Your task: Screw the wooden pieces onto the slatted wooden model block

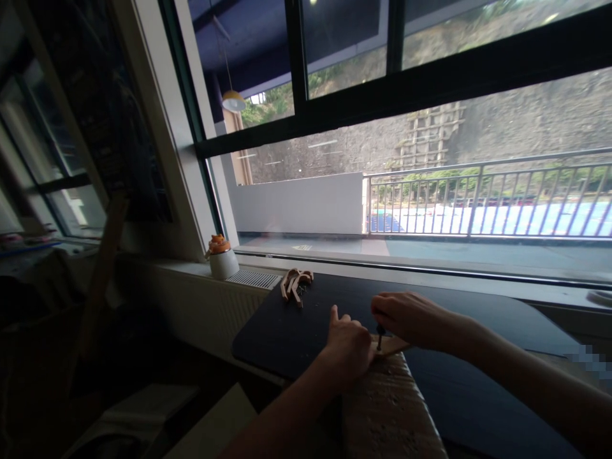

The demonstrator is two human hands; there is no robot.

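Note:
In the head view my right hand (401, 312) is closed round the handle of a small dark screwdriver (380, 331), which points straight down. Its tip meets a light wooden piece (393, 347) that lies across the end of a long plastic-wrapped block (382, 395). My left hand (349, 347) wraps round the left end of that wooden piece, one digit sticking up. Whether a screw sits under the tip is too small to tell. Several curved wooden pieces (297, 287) lie in a pile toward the back left of the dark table (335, 290), small dark bits among them.
A grey-white container with an orange top (224, 258) stands on the sill by the window. Below the sill runs a radiator (224, 319) with a vent grille. A plank (102, 274) leans at the left, and a pale panel (220, 424) sits low beside the table.

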